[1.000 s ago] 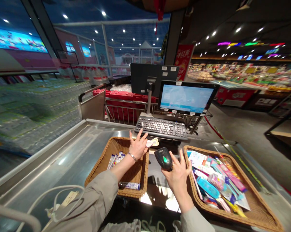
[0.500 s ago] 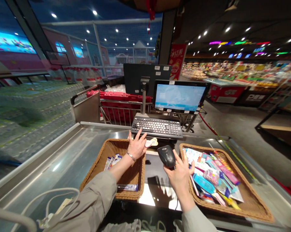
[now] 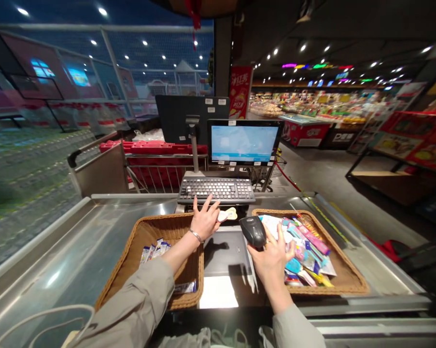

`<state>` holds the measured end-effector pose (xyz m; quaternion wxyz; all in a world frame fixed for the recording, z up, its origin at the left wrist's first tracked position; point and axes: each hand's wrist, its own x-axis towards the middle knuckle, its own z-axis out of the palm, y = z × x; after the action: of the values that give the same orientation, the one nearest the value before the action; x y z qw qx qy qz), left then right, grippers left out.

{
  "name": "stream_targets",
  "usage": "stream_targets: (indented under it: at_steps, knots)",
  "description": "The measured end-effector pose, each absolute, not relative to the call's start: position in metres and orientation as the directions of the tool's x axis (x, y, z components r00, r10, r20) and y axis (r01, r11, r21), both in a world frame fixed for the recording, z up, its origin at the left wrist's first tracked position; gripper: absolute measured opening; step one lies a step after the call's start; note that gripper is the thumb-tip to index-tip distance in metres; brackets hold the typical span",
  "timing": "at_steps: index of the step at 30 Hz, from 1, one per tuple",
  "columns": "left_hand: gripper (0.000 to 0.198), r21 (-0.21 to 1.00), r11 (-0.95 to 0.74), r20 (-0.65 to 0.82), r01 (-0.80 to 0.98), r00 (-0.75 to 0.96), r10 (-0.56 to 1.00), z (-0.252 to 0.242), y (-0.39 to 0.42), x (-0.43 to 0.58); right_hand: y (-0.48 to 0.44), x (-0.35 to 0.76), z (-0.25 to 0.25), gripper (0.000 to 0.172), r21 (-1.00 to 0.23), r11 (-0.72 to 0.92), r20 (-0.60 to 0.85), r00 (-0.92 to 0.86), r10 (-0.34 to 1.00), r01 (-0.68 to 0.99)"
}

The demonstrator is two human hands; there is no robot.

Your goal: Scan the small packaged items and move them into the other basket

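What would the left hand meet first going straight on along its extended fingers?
Most likely the keyboard: it lies directly ahead of the left hand in the picture. Height is unclear from this one view, so the hand might pass above it.

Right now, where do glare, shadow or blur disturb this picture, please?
Head view, centre: a white glare patch shines left of the person's bare right hand, with dark shadows beside it; head view, left: bright spots glint on the shiny grey metal counter, while the greenish, see-through stacked packs look smeared; head view, middle: the black, rounded handheld scanner looks fairly sharp.
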<state>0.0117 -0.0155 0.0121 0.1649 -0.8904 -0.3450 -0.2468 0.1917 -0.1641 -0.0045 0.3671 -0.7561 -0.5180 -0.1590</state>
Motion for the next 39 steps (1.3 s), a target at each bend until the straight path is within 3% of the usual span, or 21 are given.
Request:
stream_targets:
  at_steps: [17, 39]
  knots:
    - [0.03, -0.109, -0.833, 0.546, 0.543, 0.732, 0.406, 0.004, -0.02, 0.08, -0.195, 0.236, -0.012, 0.042, -0.426, -0.358, 0.665, 0.556, 0.498, 0.831]
    - [0.029, -0.106, -0.942, 0.514, 0.318, 0.829, 0.222, -0.011, -0.039, 0.171, -0.243, 0.292, -0.024, 0.045, -0.491, -0.544, 0.659, 0.698, 0.279, 0.681]
